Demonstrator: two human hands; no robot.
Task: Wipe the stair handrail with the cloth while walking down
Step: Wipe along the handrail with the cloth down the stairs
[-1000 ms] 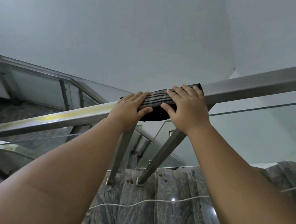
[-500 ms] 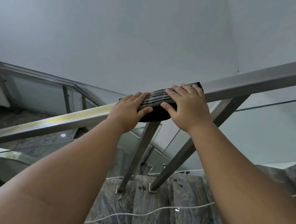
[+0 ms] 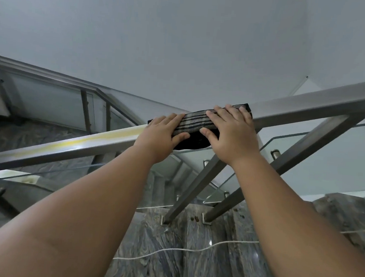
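A flat steel handrail (image 3: 305,103) crosses the view, sloping down from upper right to lower left, with a yellow streak (image 3: 95,139) on its lower part. A dark cloth with grey stripes (image 3: 194,123) is draped over the rail at the centre. My left hand (image 3: 162,134) presses its left end, fingers on top and thumb on the near face. My right hand (image 3: 231,133) presses its right end the same way. Part of the cloth is hidden under both hands.
Two slanted steel posts (image 3: 195,187) stand under the rail, bolted to grey marble steps (image 3: 190,258). Glass panels (image 3: 304,168) fill the balustrade. A thin white cord (image 3: 169,251) lies across the steps. A lower flight's railing (image 3: 52,77) and landing are at the left.
The posts under the rail have shifted right in the view as I move down along it. Both hands stay pressed on the cloth on the rail.
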